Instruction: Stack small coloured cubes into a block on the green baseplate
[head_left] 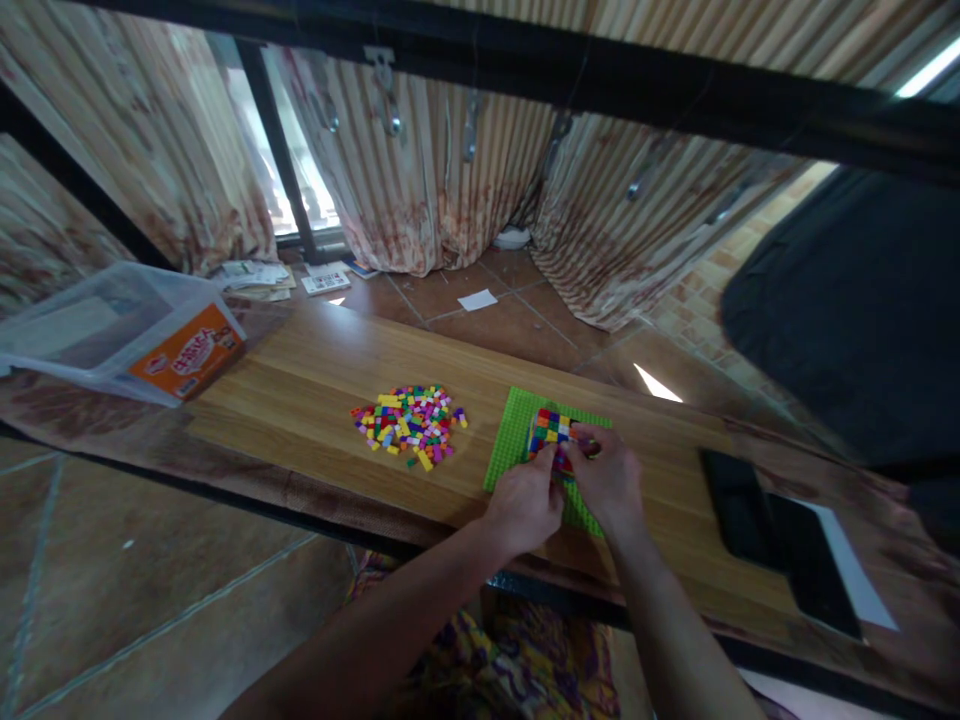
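Note:
A block built of multicoloured toy bricks (553, 424) sits on a green studded baseplate (511, 425) on the wooden board. My left hand (527, 500) is closed at the block's near edge, its thumb and fingertip pressed against it. From the right, my right hand (609, 478) reaches over the block with its fingers pinched at the side and near corner. Anything small between those fingertips is hidden. Both hands cover the near part of the block and some of the baseplate. Left of the baseplate lies a loose pile of small coloured bricks (412, 422).
The wooden board (300, 370) lies along a narrow table. A clear plastic bin (112, 330) with an orange label stands at its left end. Two dark flat devices (746, 510) and a white sheet (855, 565) lie at the right. A dark bar (480, 40) crosses above.

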